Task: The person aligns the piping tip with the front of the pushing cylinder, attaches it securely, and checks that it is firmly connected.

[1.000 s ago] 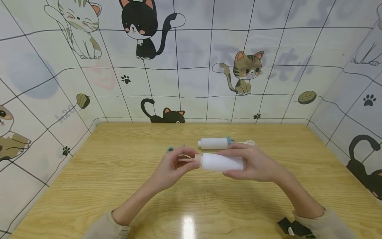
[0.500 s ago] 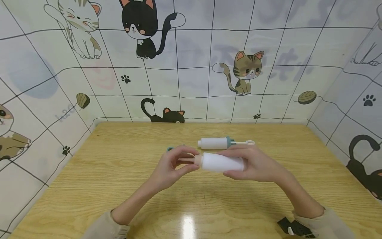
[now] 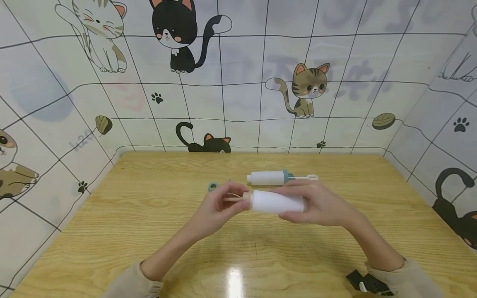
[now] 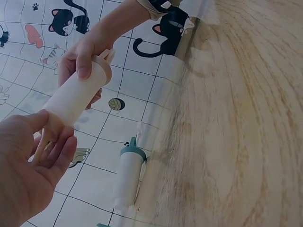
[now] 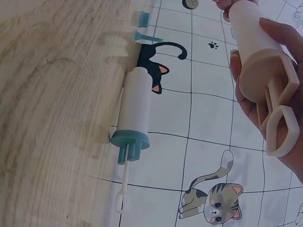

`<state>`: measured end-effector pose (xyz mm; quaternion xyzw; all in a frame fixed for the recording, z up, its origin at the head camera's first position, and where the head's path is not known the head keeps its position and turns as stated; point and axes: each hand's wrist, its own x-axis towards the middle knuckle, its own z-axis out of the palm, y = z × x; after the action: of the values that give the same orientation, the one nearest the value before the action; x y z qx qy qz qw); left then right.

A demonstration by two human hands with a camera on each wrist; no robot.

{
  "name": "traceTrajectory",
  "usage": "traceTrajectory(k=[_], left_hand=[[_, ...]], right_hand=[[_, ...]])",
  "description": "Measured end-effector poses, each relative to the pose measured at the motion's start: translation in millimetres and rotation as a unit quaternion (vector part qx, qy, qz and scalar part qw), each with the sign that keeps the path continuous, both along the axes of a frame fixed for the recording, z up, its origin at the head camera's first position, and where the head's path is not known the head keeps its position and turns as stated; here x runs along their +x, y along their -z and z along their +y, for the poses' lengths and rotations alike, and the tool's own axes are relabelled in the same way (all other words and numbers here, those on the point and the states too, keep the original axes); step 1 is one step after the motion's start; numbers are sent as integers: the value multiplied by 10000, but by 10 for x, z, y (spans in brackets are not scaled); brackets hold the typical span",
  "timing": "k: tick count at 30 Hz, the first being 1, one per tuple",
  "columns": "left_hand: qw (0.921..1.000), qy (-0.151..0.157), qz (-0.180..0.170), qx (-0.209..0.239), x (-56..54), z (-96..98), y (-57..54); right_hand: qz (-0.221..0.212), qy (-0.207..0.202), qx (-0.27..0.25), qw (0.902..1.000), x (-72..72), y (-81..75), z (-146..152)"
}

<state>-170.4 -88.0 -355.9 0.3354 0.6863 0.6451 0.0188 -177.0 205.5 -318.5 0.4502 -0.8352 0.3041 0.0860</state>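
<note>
Above the table, both hands hold a white tube [image 3: 277, 202] with beige ends, lying roughly level. My right hand [image 3: 322, 203] grips its right end, fingers and thumb wrapped round the barrel. That end carries a beige flanged cap [image 5: 265, 73] with prongs and a rod ending in a loop [image 5: 283, 132], seen in the right wrist view. With thumb and fingers, my left hand [image 3: 214, 209] pinches the narrow beige end piece [image 3: 246, 199] on the left. Thin beige strips [image 3: 232, 199] run from it into the palm, partly hidden by the fingers.
Behind the hands lies a similar white tube [image 3: 267, 178] with a teal cap [image 3: 285, 176] and a white looped rod [image 3: 307, 177]. A small teal ring [image 3: 213, 186] lies behind the left hand. Black pieces [image 3: 369, 283] are near the right sleeve. A cat-print sheet stands behind the table.
My left thumb and fingers shift slightly on the beige end piece, easing off and then closing on it again. The tube and right hand stay in place.
</note>
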Motion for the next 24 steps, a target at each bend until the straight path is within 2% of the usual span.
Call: traceTrajectory(k=[2, 7, 15, 24], left_hand=[[10000, -29, -47, -52, 4, 1, 5], [9996, -180, 213, -73, 4, 5, 7], [9989, -141, 445, 77, 13, 25, 19], [9990, -187, 401, 111, 14, 30, 18]], right_hand=[[9, 0, 12, 10000, -1, -6, 1], [-14, 13, 86, 10000, -8, -2, 1], [-150, 76, 127, 9998, -4, 14, 20], [-117, 77, 53, 9999, -15, 22, 29]])
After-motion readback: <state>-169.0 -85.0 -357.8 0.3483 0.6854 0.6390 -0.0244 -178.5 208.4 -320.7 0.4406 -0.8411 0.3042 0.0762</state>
